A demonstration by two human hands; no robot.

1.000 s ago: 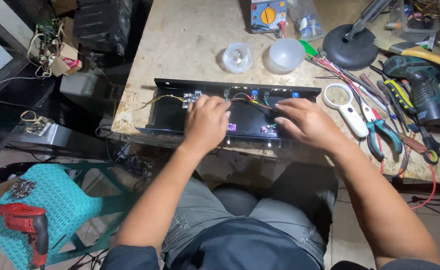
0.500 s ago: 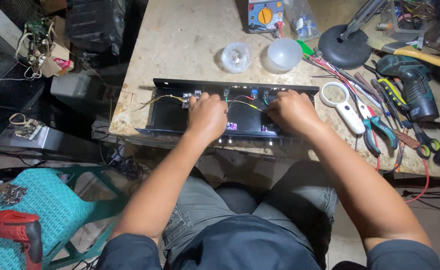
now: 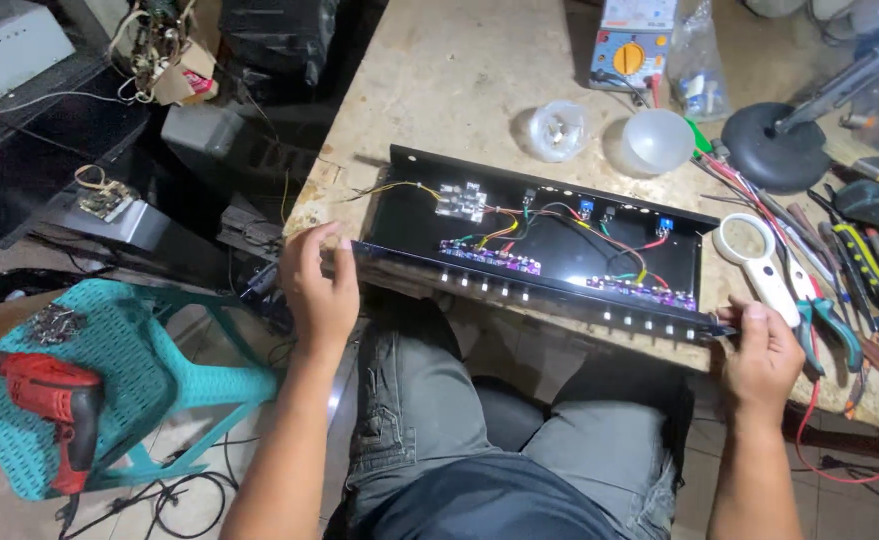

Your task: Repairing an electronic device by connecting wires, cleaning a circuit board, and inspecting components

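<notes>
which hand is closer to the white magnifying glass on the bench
Right. The right hand grips the black chassis end just below the white magnifying glass; the left hand holds the opposite end, far across.

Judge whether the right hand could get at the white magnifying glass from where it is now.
Probably yes. The right hand grips the end of the black chassis, and the magnifying glass lies on the table just beyond it with nothing between, though the hand would have to release the chassis first.

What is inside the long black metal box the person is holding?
Inside the black metal box are small circuit boards and coloured wires. The left hand and right hand grip its ends. The front panel hides what sits right behind it.
</notes>
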